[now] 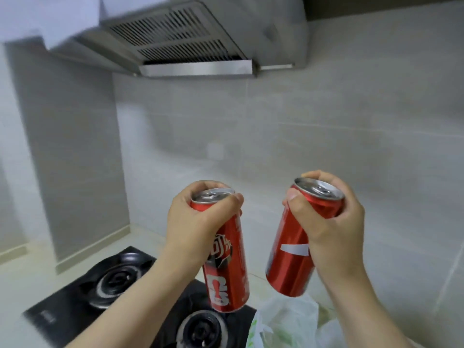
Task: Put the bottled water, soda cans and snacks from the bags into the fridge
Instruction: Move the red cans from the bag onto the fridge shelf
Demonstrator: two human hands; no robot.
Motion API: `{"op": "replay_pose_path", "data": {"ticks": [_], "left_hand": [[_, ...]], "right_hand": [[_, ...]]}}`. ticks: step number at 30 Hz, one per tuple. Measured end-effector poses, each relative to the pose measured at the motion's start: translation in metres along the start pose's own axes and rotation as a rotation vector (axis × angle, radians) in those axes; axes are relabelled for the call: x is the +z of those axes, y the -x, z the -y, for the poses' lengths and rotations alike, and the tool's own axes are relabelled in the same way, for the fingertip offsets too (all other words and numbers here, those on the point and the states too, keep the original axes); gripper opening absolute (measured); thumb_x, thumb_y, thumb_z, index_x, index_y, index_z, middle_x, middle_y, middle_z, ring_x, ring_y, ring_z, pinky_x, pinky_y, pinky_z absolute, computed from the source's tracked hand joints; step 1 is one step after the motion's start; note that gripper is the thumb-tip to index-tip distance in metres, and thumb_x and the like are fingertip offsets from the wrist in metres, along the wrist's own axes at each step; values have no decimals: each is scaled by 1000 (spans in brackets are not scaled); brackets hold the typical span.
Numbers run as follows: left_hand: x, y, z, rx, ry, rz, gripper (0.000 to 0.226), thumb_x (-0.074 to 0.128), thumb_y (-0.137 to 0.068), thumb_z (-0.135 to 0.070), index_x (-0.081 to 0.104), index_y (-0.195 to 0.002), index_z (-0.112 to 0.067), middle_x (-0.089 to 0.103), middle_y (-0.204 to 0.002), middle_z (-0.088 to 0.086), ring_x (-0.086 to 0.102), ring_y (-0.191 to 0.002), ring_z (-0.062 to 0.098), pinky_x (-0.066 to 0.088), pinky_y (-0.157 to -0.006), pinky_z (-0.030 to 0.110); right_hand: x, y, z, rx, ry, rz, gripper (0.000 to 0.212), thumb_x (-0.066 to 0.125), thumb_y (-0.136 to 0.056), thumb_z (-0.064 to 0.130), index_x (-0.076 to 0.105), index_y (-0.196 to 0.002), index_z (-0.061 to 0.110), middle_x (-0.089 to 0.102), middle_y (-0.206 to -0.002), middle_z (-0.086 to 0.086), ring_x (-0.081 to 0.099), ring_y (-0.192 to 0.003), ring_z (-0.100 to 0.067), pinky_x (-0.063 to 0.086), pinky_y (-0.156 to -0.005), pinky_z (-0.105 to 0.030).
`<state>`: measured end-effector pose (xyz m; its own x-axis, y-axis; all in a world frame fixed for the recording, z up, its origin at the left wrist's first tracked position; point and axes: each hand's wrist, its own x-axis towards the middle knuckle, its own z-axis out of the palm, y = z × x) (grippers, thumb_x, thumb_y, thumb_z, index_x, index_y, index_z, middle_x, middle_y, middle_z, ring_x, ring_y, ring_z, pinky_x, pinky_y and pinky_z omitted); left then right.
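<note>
red left can (226, 272), right can (286, 270), both hand-gripped

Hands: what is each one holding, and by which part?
The left hand grips one red soda can round its top end. The right hand grips a second red can round its upper part, below the rim.

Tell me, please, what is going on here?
A person is holding two red soda cans in the air. The left hand grips the left can near its top, and the right hand grips the right can the same way. A stove and a plastic bag lie below them. No fridge is in view.
</note>
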<state>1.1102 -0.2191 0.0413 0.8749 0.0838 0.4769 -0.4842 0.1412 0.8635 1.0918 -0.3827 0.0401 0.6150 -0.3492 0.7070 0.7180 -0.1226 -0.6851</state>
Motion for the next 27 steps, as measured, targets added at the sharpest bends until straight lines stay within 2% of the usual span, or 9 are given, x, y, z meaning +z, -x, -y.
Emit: {"op": "replay_pose_path", "data": {"ticks": [3,9,12,15,18,21,23,25,27], "left_hand": [[-23,8,-15,20,-72,-63,27,71,-57,-24,66,-81,-14,72,-74,10,71,-70,26,57,-62,29],[-88,18,-55,98,-166,-210,31,76,-47,-33,68,-74,-21,73,-75,8,71,-69,24,58,-63,31],[-130,24,-73,122,-197,-269,40,74,-44,-40,67,-78,-21,73,-78,9,71,-73,26,57,-66,37],[-173,33,-95,150,-242,-327,43,76,-44,-38,67,-82,-19,72,-77,8,71,-73,25,55,-64,33],[-213,41,-116,183,-276,-382,31,76,-51,-27,68,-80,-18,72,-77,9,71,-71,24,56,-61,29],[-254,52,-132,209,-337,-450,43,75,-44,-39,68,-83,-21,73,-79,7,72,-74,22,58,-63,29],[-280,62,-142,213,-369,-505,53,75,-42,-43,68,-89,-19,73,-80,8,72,-76,24,59,-68,36],[-304,74,-152,219,-413,-550,58,75,-42,-44,67,-93,-18,73,-80,8,72,-76,25,58,-71,41],[-326,88,-163,228,-456,-595,55,74,-42,-44,67,-91,-19,73,-79,8,72,-74,25,58,-68,38]], "right_hand": [[24,1,5,8,-91,78,27,75,-59,34,65,-83,30,69,-79,2,67,-68,-17,52,-57,-20],[97,12,30,-12,-231,232,27,76,-62,30,63,-86,26,68,-77,5,67,-67,-15,51,-58,-20],[137,22,45,-6,-302,287,25,75,-67,24,63,-89,23,68,-78,3,67,-68,-16,53,-58,-23],[180,36,63,-21,-381,351,25,73,-68,23,63,-91,20,68,-77,3,67,-67,-15,53,-56,-22],[226,52,78,-28,-440,402,33,77,-64,31,62,-91,20,68,-77,1,68,-67,-17,52,-57,-21],[269,71,91,-14,-491,452,38,74,-61,39,63,-93,22,69,-80,-3,68,-70,-19,53,-59,-23],[294,85,98,5,-537,498,41,74,-61,41,62,-95,21,69,-82,-4,69,-73,-20,54,-61,-24],[317,99,105,8,-565,544,45,74,-61,42,61,-99,22,68,-84,0,69,-75,-17,54,-62,-23],[340,115,112,2,-608,591,42,75,-61,40,61,-98,24,68,-84,6,68,-74,-13,54,-61,-21]]}}
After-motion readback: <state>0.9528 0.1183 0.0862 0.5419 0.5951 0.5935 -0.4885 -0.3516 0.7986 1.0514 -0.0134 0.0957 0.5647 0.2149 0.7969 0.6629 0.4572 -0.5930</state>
